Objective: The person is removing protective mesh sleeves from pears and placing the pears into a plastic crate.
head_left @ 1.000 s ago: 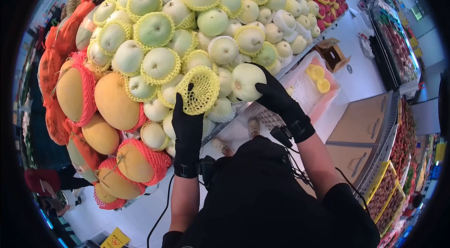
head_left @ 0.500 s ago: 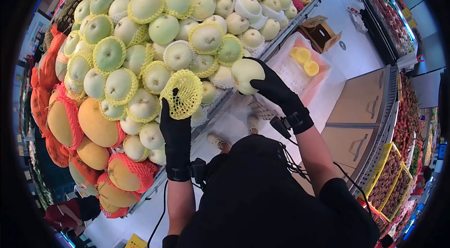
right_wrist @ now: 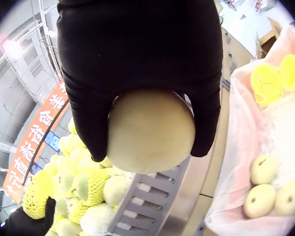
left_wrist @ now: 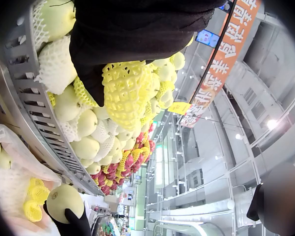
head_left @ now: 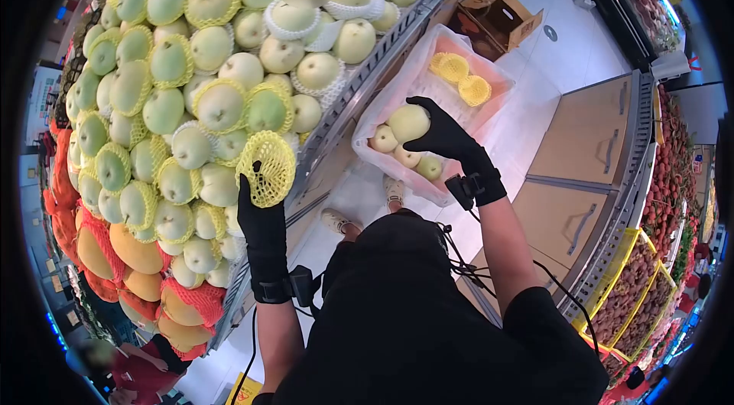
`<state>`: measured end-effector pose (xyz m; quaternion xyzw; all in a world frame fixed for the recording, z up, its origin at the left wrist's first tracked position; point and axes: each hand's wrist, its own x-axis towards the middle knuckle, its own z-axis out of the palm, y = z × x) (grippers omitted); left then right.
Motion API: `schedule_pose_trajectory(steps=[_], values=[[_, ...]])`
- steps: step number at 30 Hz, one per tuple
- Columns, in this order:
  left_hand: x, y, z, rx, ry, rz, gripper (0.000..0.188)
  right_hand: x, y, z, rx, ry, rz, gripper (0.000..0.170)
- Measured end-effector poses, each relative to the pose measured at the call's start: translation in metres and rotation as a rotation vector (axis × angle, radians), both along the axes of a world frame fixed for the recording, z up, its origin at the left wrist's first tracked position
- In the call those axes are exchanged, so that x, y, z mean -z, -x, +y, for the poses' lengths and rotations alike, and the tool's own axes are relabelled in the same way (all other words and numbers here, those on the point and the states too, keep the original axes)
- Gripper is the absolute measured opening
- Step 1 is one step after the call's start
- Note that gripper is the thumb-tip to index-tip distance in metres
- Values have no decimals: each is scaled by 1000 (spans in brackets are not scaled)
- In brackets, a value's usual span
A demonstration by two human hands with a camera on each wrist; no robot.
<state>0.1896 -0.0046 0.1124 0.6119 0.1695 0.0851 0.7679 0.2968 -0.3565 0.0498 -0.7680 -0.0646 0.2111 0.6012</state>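
My black-gloved left hand (head_left: 262, 223) grips an empty yellow foam net sleeve (head_left: 267, 169), its mouth facing up, close over the piled pale melons (head_left: 220, 105). The thumb lies along the net's near side; the left wrist view shows the net (left_wrist: 124, 93) hanging below the dark glove. In my right hand (head_left: 453, 136), also gloved in black, is a bare, round, pale green melon (head_left: 407, 123). Fingers and thumb clasp it from both sides, as the right wrist view shows of the melon (right_wrist: 150, 132). It overlaps a lined bin (head_left: 501, 84) in the head view.
Several bare melons (head_left: 430, 168) and yellow foam nets (head_left: 474, 90) lie in the bin. Behind it stands an open cardboard box (head_left: 495, 21). A slotted metal rail (head_left: 359, 76) edges the display. Orange-yellow melons (head_left: 138, 248) sit at left, and cabinets (head_left: 579, 133) line the right.
The head view has swung right. My right hand has carried the melon away from the pile to over the bin. My left hand still holds the empty net, now nearer the display's edge.
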Motion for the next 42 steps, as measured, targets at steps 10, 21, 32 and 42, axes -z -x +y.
schedule_pose_trajectory(steps=[10, 21, 32, 42], values=[[22, -15, -45, 81, -231, 97, 45, 144, -9, -69, 79, 439, -99, 76], [23, -8, -59, 113, -493, 179, 43, 219, -23, -53, 70, 631, 142, 90], [29, 15, -55, -7, -604, 269, 46, 260, -39, -27, 112, 699, 165, 99], [34, 15, -45, -48, -570, 292, 48, 281, -30, -22, 207, 648, 211, 101]])
